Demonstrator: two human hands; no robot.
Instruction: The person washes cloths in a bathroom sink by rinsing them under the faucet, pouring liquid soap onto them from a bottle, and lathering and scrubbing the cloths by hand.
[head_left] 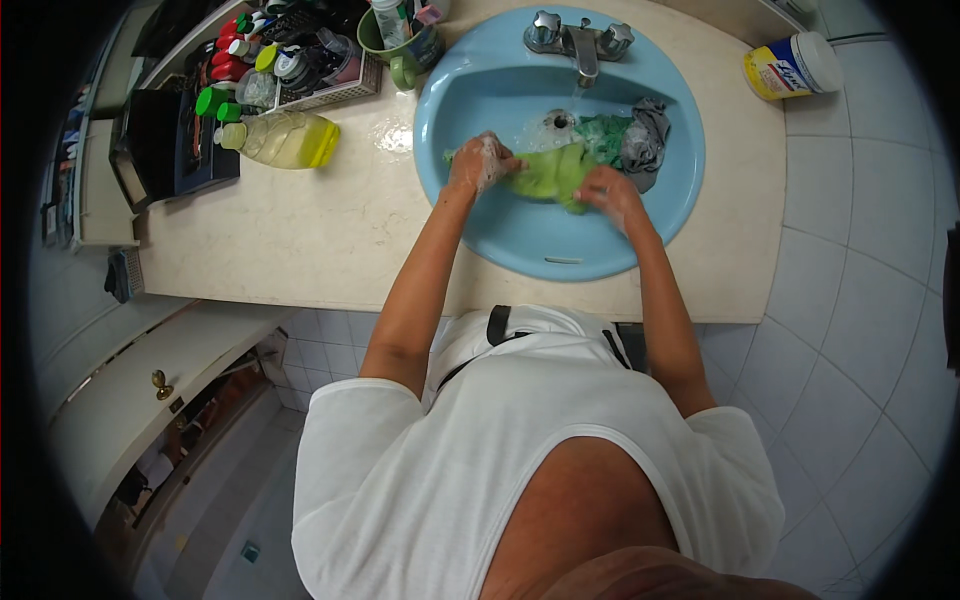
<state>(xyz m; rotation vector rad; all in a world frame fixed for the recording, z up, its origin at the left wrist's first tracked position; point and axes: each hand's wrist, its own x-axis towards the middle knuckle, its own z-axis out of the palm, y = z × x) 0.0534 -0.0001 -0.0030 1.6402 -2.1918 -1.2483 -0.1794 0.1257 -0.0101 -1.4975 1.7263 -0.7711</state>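
A lime-green cloth (548,174) is stretched between my two hands inside the blue oval sink (540,245). My left hand (482,163), wet with suds, is closed on its left end. At its right end my right hand (612,197) pinches the fabric, slightly blurred. Behind the cloth, water runs from the metal faucet (582,55) near the drain (558,122). A darker green wet cloth (604,137) and a bunched grey cloth (646,143) lie against the right side of the basin.
On the beige counter (310,240) to the left lies a clear bottle of yellow liquid (285,139). Behind it are a basket (345,85) of bottles and a green mug (402,50). A yellow-and-white canister (792,68) stands at the right. An open door (150,385) is at lower left.
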